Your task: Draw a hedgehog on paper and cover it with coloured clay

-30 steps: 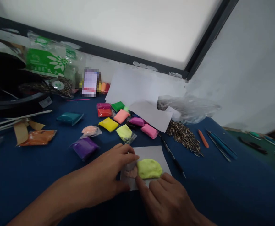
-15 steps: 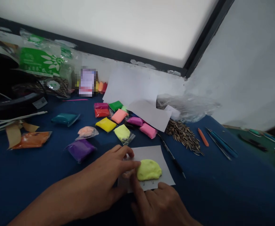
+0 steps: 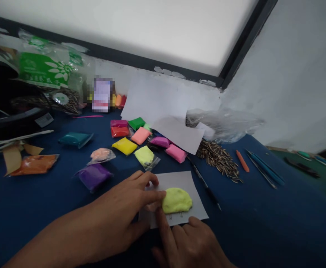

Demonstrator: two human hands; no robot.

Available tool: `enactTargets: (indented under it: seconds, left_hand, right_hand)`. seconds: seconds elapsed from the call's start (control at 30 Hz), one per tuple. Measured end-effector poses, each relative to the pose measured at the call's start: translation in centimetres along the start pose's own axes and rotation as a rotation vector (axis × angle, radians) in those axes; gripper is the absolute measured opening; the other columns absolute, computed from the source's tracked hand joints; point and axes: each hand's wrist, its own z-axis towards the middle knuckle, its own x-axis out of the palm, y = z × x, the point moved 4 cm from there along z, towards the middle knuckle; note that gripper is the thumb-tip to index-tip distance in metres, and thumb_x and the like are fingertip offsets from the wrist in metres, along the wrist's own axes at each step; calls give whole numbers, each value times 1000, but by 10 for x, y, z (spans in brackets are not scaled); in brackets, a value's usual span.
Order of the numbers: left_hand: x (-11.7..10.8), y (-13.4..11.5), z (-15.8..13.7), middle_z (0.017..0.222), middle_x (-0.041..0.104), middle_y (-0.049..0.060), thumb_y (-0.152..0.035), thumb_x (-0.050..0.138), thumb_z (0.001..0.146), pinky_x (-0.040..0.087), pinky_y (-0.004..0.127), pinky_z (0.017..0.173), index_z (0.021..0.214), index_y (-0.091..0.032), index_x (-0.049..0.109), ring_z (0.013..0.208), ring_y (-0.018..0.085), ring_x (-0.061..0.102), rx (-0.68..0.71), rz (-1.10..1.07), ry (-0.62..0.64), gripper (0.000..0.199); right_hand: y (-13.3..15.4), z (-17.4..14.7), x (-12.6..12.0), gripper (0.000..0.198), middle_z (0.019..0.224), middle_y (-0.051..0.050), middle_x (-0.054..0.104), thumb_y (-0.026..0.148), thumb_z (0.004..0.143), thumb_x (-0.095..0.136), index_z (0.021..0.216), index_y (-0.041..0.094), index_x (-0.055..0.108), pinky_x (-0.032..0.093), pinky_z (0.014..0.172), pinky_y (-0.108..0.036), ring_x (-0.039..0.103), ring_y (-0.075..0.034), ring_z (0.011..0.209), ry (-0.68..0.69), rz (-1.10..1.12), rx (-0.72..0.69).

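Note:
A flattened, rounded lump of bright yellow-green modelling clay (image 3: 176, 200) lies on a small sheet of white paper (image 3: 199, 213). Short pen-drawn marks show on the paper just below the clay. My left hand (image 3: 129, 206) rests over the paper's left part, fingers apart, with one fingertip touching the clay's left edge. From below comes my right hand (image 3: 189, 240), its index finger stretched out to the clay's lower left edge and its other fingers curled with nothing visible in them. A pale peach patch under my left hand is partly hidden; I cannot tell what it is.
Several coloured clay packets surround the paper, including a purple packet (image 3: 94, 176) and an opened yellow-green packet (image 3: 144, 156). A black pen (image 3: 206, 186) lies right of the paper. Beyond are sunflower seeds (image 3: 218, 158), an orange stick (image 3: 242, 161) and blue-handled tools (image 3: 266, 167).
The view has shifted slightly. Both hands stay at the clay's left side, with my right index finger moved only a little; the clay looks much the same.

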Motion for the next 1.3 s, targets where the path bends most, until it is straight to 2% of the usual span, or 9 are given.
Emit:
enactTargets:
  seconds: [0.13, 0.33, 0.47, 0.6, 0.77, 0.93, 1.13, 1.3]
  left_hand:
    - [-1, -2, 0, 129, 57, 5, -11, 57, 87, 51, 40, 95, 109, -29, 68, 120, 29, 57, 19, -9, -18, 30]
    - [0, -2, 0, 125, 60, 7, -16, 58, 90, 50, 39, 95, 110, -28, 71, 117, 29, 58, 44, -32, -67, 26]
    - [1, 0, -1, 126, 61, 6, -18, 60, 89, 50, 38, 95, 109, -29, 71, 118, 30, 58, 37, -42, -70, 25]
    - [1, 0, 1, 130, 58, 5, -10, 58, 83, 50, 41, 95, 105, -28, 69, 119, 30, 57, 23, 6, -39, 30]
    - [1, 0, 0, 130, 58, 5, -9, 57, 83, 51, 40, 95, 122, -29, 63, 117, 29, 58, 31, 6, -48, 44]
    - [1, 0, -1, 127, 59, 5, -11, 60, 82, 50, 40, 95, 103, -27, 68, 117, 30, 59, 29, -8, -53, 28]
    - [1, 0, 0, 127, 60, 6, -18, 60, 88, 51, 39, 96, 108, -27, 70, 118, 29, 58, 53, -19, -81, 24]
    - [1, 1, 0, 126, 61, 6, -17, 59, 89, 52, 38, 93, 111, -28, 69, 115, 29, 59, 46, -9, -84, 26]
  right_hand:
    - [0, -1, -2, 55, 45, -1, 57, 19, 108, 23, 104, -1, 75, 33, 40, -32, 51, -14, 31, -31, 2, -35]
    - [-3, 6, -1, 71, 43, -4, 60, 25, 110, 10, 105, -5, 74, 34, 40, -32, 54, -14, 30, 7, 8, 18]
    - [-1, 7, -2, 71, 44, -6, 62, 23, 109, 10, 104, -5, 75, 35, 40, -32, 54, -15, 30, 2, -10, 24]
    - [0, 4, -2, 71, 45, -6, 63, 24, 110, 12, 101, -2, 77, 36, 41, -33, 56, -16, 31, 7, -6, 20]
    - [-1, 1, -3, 64, 47, -5, 63, 23, 109, 17, 106, -3, 75, 34, 41, -32, 56, -14, 32, -3, 20, -5]
    - [-1, 0, -2, 66, 46, -3, 61, 26, 110, 15, 107, -2, 76, 33, 42, -32, 54, -14, 32, 10, 17, 0]
    - [-2, 3, -3, 67, 44, -3, 60, 23, 110, 16, 99, 1, 78, 31, 41, -33, 54, -14, 32, -31, -2, 10]
    - [-3, 4, -4, 67, 42, -2, 58, 26, 110, 15, 107, 0, 76, 31, 42, -32, 52, -14, 29, -2, -17, 15]
